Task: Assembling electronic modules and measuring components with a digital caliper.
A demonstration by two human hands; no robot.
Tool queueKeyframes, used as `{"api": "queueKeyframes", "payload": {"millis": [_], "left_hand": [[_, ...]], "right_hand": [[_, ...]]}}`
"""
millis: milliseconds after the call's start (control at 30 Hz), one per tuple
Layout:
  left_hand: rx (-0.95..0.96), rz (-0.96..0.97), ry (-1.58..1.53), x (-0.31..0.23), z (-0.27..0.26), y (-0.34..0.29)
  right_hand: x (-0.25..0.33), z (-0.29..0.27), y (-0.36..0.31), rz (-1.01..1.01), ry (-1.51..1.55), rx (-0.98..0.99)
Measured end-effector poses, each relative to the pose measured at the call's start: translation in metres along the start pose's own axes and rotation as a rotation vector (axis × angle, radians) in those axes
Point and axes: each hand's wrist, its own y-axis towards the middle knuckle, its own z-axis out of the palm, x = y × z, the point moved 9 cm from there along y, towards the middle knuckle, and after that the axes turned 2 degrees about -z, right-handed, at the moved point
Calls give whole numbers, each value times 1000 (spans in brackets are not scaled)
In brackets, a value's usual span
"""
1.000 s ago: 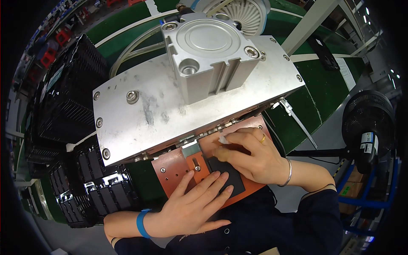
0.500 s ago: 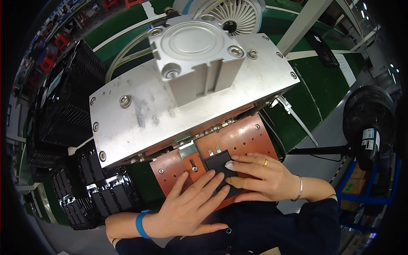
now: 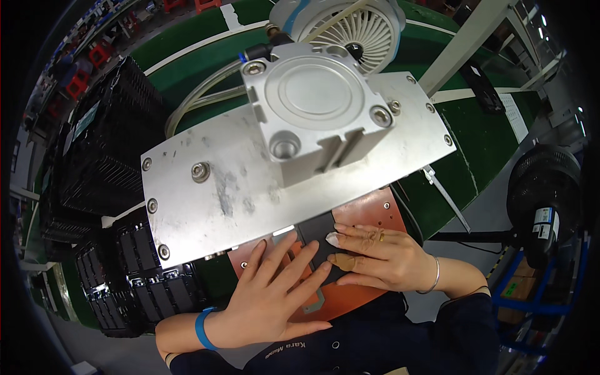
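1 blk slab (image 3: 317,229), long axis twd press (image 3: 275,200) — L grip (image 3: 269,297) splayed, R grip (image 3: 387,261) flat, neither clasping.

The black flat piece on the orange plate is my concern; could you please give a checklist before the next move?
1. Black flat piece on orange plate: ok.
2. Right hand on the piece: ok.
3. Left hand open, fingers spread: ok.
4. Piece's far end: cannot tell; view ends at silver block.
5. Left fingertips clear of that block: cannot tell; they look close.
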Motion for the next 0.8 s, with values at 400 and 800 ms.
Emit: {"api": "queueKeyframes", "payload": {"millis": [400, 800], "left_hand": [[-10, -19, -33, 5, 4, -3], [23, -17, 9, 4, 7, -5]], "right_hand": [[-1, 0, 4, -1, 33, 31], [-3, -1, 7, 23, 49, 33]]}}
